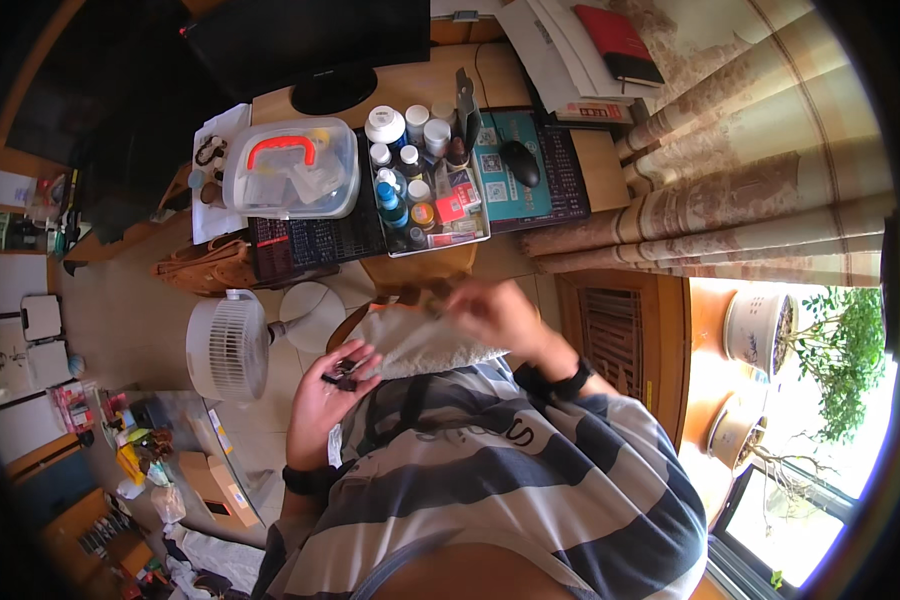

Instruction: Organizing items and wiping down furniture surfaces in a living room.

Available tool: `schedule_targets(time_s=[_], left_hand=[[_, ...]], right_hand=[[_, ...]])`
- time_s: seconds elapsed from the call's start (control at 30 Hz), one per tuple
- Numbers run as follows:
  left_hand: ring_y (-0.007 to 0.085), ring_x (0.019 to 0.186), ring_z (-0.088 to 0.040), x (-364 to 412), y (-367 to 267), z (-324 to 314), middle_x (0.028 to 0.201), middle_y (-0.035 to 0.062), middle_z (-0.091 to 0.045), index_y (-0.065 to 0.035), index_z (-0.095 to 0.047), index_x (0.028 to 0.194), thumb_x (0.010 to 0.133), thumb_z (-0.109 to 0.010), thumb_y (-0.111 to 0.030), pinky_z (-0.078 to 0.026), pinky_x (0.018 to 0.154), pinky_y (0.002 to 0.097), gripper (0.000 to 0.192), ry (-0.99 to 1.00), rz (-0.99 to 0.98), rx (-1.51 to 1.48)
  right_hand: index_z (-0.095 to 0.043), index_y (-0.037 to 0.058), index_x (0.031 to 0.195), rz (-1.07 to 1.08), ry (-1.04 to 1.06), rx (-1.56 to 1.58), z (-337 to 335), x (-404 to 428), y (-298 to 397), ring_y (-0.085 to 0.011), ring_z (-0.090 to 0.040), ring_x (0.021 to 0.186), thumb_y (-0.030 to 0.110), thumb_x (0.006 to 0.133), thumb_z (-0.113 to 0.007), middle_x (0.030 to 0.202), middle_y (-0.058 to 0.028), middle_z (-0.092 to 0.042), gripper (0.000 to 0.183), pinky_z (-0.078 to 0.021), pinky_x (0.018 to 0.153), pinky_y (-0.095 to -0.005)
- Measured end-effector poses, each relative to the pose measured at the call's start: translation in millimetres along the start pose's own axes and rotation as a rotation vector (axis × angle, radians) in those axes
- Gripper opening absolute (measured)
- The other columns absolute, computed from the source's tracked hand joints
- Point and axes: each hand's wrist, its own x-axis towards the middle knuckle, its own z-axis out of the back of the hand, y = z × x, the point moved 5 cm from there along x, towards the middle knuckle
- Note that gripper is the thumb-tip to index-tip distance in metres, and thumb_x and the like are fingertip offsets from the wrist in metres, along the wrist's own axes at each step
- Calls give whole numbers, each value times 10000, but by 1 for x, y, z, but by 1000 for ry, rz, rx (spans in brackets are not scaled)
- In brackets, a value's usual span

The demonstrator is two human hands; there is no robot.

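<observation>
My left hand (335,382) is palm up at the left of my lap, its fingers slightly curled around several small dark objects (341,375). What these objects are is too small to tell. A pale terry towel (412,341) lies across my lap. Over the towel's right part, my right hand (499,315) is blurred, with its fingertips drawn together. Whether anything sits between those fingertips cannot be made out. Some orange and dark bits show by the towel's far edge, partly hidden.
Ahead on the desk stand a white box (439,251) packed with bottles and small cartons, and a clear plastic case (292,169) with a red handle. A computer mouse (521,163) lies to the right. A white fan (229,345) stands at left; a curtain (720,187) hangs at right.
</observation>
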Motion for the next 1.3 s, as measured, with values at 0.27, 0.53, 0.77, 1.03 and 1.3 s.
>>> schedule_targets(time_s=[0.27,0.53,0.77,1.03,1.3], left_hand=[[212,878,-604,22,31,-8,958,79,-609,-55,-585,999,919,-494,-210,-525,746,380,196,109,132,143],[163,736,-504,-1,-5,21,885,49,-513,-67,-543,940,908,-503,-212,-434,630,295,154,54,9,-29],[165,762,-497,-16,-20,38,880,44,-509,-70,-534,942,916,-479,-205,-436,630,292,149,-19,-82,10],[168,727,-461,-20,-18,53,867,49,-492,-74,-551,932,887,-522,-205,-398,597,265,141,-117,-121,-36],[183,738,-508,-21,-25,53,893,55,-516,-64,-569,930,896,-519,-217,-444,622,282,164,-52,-117,-78]], right_hand=[[-662,104,822,127,113,-165,-43,0,18,-249,-623,638,330,767,-693,725,-75,-638,235,-478,569,-353],[-643,114,880,-21,-61,-668,18,52,-94,-267,-640,729,135,784,-575,829,-91,-649,119,-515,614,-365],[-616,105,929,42,103,-902,-18,95,-183,-274,-648,724,88,804,-517,825,-121,-642,161,-529,610,-369],[-649,92,892,-41,245,-1051,-35,125,-210,-274,-655,757,119,776,-575,820,-109,-653,140,-534,617,-379],[-662,108,825,-68,196,-1007,-34,127,-207,-285,-639,753,148,748,-609,818,-107,-646,101,-521,631,-399]])
